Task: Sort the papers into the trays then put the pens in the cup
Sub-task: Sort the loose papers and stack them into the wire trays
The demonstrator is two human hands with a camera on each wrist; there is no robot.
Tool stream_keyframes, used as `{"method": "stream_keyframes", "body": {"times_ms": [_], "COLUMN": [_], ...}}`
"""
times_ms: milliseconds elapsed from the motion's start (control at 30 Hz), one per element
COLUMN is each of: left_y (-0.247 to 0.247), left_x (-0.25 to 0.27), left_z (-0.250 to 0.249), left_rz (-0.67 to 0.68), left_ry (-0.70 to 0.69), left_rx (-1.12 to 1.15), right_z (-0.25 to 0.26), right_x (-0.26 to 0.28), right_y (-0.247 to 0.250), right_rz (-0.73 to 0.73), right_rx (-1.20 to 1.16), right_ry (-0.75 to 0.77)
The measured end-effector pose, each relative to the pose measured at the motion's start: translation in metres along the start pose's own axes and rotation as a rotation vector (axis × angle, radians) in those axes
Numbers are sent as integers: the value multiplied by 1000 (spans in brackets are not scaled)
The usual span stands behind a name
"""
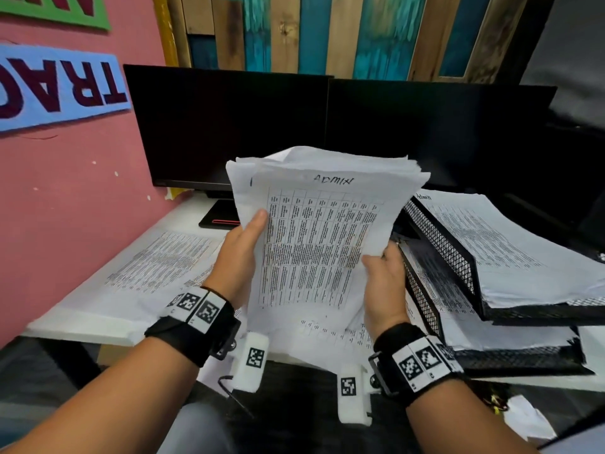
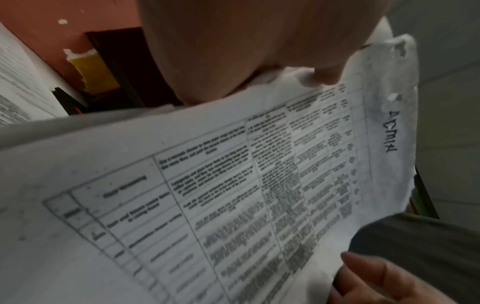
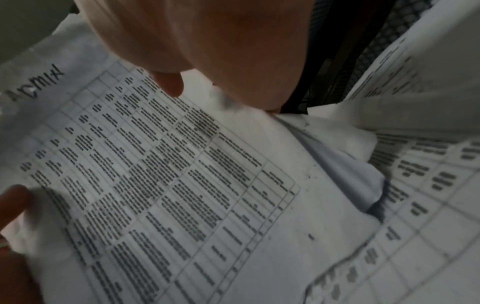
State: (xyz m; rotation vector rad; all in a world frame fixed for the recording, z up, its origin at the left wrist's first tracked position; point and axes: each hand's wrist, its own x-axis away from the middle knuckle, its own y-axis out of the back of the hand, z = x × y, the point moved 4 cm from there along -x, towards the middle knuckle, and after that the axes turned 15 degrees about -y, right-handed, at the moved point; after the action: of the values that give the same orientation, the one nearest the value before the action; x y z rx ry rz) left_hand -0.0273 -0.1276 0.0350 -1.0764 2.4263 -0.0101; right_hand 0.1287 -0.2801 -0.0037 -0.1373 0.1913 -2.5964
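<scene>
While both hands hold it upright above the worktop (image 1: 82, 326), the stack of papers (image 1: 320, 231) headed "ADMIN" sits left of the black mesh trays (image 1: 458, 257). The left hand (image 1: 237, 257) pinches its left edge, thumb in front; the right hand (image 1: 383, 286) grips its right edge. Loose printed sheets (image 1: 157, 267) lie underneath.

Black wristbands (image 1: 193, 335), checkered marker tags, white wrist cameras (image 1: 250, 362)
</scene>
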Motion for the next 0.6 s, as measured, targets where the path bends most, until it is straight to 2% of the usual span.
{"method": "stream_keyframes", "body": {"times_ms": [100, 167, 267, 433, 500, 600], "left_y": [2, 1, 5, 2, 0, 3], "left_x": [-1, -4, -12, -24, -27, -27], "left_z": [1, -3, -12, -39, -37, -14], "left_rz": [-23, 11, 13, 8, 33, 80], "left_ry": [-12, -41, -158, -320, -299, -156], "left_rx": [-8, -120, -321, -351, -339, -376], "right_z": [5, 10, 18, 35, 34, 20], "right_x": [-1, -2, -3, -7, -8, -15], "right_y": [-6, -6, -4, -11, -13, -10], "right_rz": [-15, -26, -37, -40, -38, -22], "right_rx": [-62, -31, 37, 58, 84, 125], "right_ry": [22, 48, 112, 192, 195, 125]}}
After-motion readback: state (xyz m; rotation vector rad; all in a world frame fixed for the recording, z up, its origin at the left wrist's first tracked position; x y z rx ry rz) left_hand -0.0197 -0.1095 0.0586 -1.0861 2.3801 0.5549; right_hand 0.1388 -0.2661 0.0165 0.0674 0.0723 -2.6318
